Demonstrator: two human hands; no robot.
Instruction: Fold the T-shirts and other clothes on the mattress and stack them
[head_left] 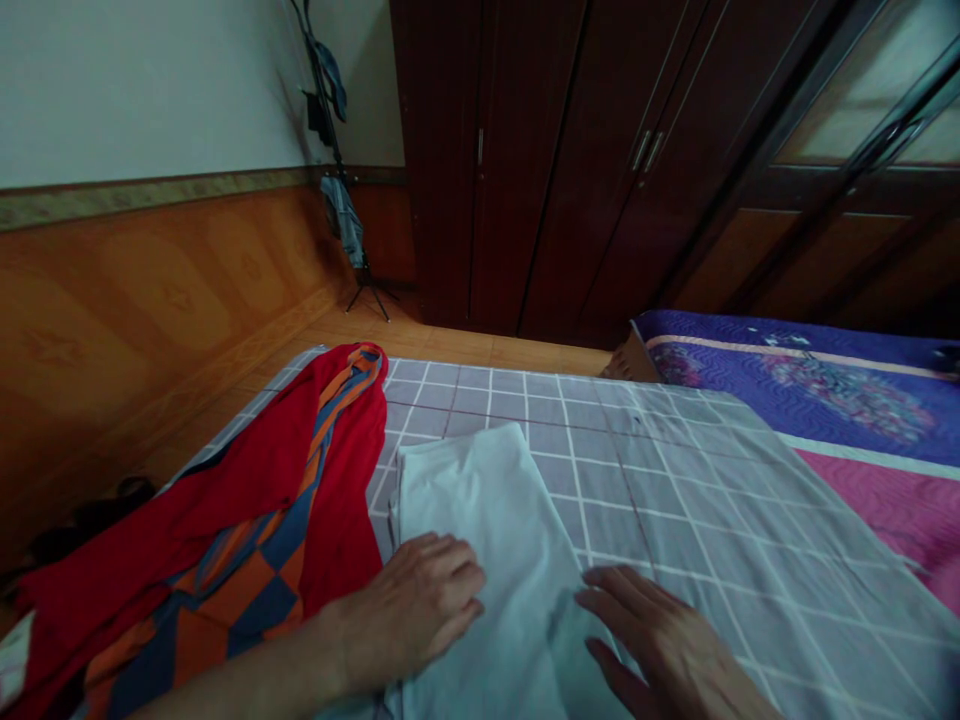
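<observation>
A folded white cloth garment (480, 500) lies lengthwise on the checked grey bed sheet (600, 450). On its left part rests my left hand (427, 600), palm down, fingers loosely bent and thumb apart, with no cloth visibly pinched. My right hand (652, 630) is at the garment's right edge, open, its fingers spread and fingertips at or just above the cloth. The near end of the garment runs out of the bottom of the view. To the left of it, a red garment (255, 500) with an orange and blue checked inside is spread out.
A second bed with a purple and pink cover (840, 390) stands at the right. Beyond the bed are a dark wooden wardrobe (525, 170) and a coat stand (330, 120) hung with clothes. A tiled wall (165, 300) runs along the left.
</observation>
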